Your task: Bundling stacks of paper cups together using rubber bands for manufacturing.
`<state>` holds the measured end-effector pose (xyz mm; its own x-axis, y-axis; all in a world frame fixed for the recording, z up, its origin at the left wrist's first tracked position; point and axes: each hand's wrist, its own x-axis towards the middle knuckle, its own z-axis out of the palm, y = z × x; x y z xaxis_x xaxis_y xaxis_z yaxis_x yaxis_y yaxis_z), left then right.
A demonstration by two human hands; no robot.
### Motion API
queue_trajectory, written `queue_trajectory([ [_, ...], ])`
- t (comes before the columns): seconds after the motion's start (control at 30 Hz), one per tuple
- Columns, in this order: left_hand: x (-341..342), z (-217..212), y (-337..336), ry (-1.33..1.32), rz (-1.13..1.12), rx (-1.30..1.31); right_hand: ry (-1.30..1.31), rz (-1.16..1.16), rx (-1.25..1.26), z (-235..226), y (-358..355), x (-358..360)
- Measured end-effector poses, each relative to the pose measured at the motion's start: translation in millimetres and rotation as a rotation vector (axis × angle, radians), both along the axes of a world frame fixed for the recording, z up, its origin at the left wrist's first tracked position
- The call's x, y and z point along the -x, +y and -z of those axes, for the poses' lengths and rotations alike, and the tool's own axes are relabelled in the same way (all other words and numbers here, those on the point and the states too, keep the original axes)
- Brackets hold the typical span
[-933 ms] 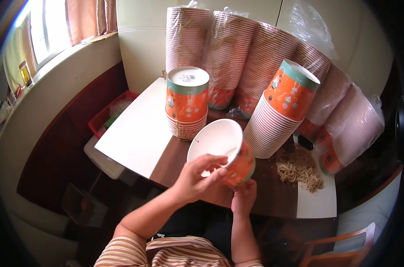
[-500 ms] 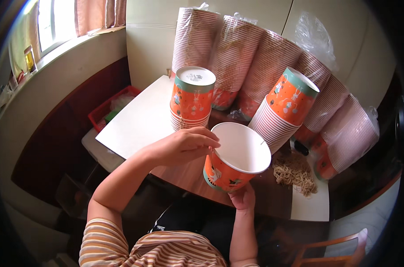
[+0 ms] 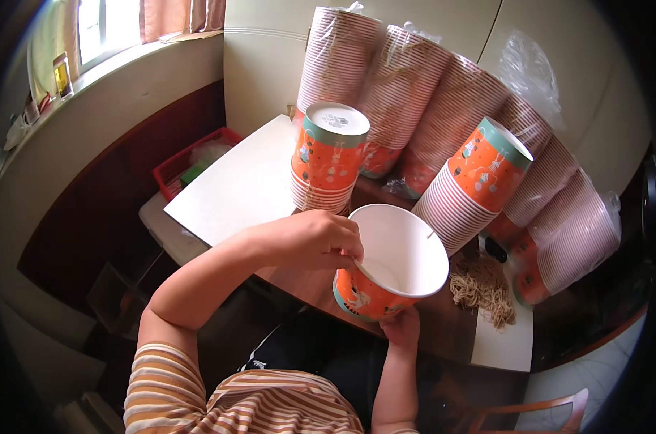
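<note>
A large orange paper tub (image 3: 375,298) with a green base band and white inside is tilted in front of me, its mouth facing up. My right hand (image 3: 402,327) holds it from below, fingers partly hidden beneath the base. At the left side of its rim, my left hand (image 3: 333,237) is closed in a pinch, its fingertips touching the edge; what they grip is hidden. A short bit of string (image 3: 430,233) shows at the rim's right side. Beyond the tub stand two upside-down stacks of matching tubs, one at left (image 3: 331,155) and one at right (image 3: 479,173).
Tall plastic-wrapped stacks of tubs (image 3: 407,79) line the back of the table. A heap of tan string (image 3: 483,289) lies at the right, near a white board (image 3: 498,347). Another white board (image 3: 234,184) is at the left, with a red basket (image 3: 165,173) beyond it.
My left fingers have drawn together and moved onto the tub's rim. My right hand still holds the tub from below. The whole view has shifted slightly.
</note>
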<state>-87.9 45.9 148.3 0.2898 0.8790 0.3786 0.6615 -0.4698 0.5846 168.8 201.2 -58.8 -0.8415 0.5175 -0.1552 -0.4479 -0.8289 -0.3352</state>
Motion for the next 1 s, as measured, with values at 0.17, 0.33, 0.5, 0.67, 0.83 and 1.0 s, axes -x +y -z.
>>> queue_trajectory([
  [0.17, -7, 4, 1, -0.003, -0.016, -0.106, -0.029, 0.023, 0.082, -6, -3, 1],
  [0.33, -6, 8, 4, -0.011, -0.038, -0.088, -0.032, 0.048, 0.105, -8, -4, 3],
  [0.5, -2, 17, 2, -0.015, -0.053, -0.117, 0.01, -0.003, 0.07, -10, -6, 6],
  [0.67, -5, 23, 5, -0.252, -0.176, -0.329, 0.004, -0.004, -0.026, -2, -4, 4],
  [0.83, -12, 83, -3, -0.712, -0.438, -0.292, -0.06, 0.09, -0.078, -8, -10, 10],
  [1.0, -43, 96, -2, -0.972, -0.44, -0.057, -0.036, 0.061, -0.076, -3, -7, 7],
])
